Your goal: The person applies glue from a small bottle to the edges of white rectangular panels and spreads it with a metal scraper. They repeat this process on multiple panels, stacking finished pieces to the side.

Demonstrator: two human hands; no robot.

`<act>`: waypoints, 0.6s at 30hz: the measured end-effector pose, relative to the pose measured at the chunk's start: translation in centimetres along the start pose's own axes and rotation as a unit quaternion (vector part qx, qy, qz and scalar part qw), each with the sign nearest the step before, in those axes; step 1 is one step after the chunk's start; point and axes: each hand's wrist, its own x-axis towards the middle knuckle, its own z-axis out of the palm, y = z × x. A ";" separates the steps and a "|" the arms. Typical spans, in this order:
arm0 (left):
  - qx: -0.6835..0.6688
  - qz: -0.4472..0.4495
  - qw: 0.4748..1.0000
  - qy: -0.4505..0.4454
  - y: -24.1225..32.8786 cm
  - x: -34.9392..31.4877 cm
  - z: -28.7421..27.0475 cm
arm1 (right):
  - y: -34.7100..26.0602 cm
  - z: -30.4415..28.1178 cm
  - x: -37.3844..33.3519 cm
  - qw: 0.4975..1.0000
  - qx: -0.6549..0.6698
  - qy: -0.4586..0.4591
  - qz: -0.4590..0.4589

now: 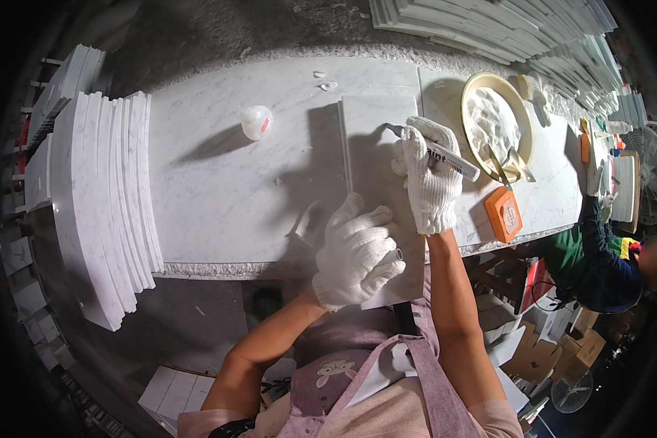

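A white paint marker [454,161] is gripped in my gloved right hand [432,175], its dark tip [393,129] uncovered and over the far part of a white marble tile [370,109]. The tile lies on the pale marble worktop and its near end reaches past the edge toward my apron. My gloved left hand [354,255] rests over the near end of the tile, fingers curled. A small grey cylinder, which looks like the marker's cap [396,255], sticks out between its thumb and fingers. Both gloves are white knit. The middle of the tile is partly covered by my hands.
A cream basin [466,109] of white paste, with scrapers on its rim, stands right, beside an orange block [504,214]. A translucent white bottle [256,123] stands left. Stacked marble slabs [102,197] line the left edge. Another person [591,255] works at far right.
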 end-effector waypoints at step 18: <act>-0.010 -0.010 1.000 -0.003 0.2 0.1 0.2 | 0.0 -0.6 -0.1 0.995 0.055 -0.007 0.081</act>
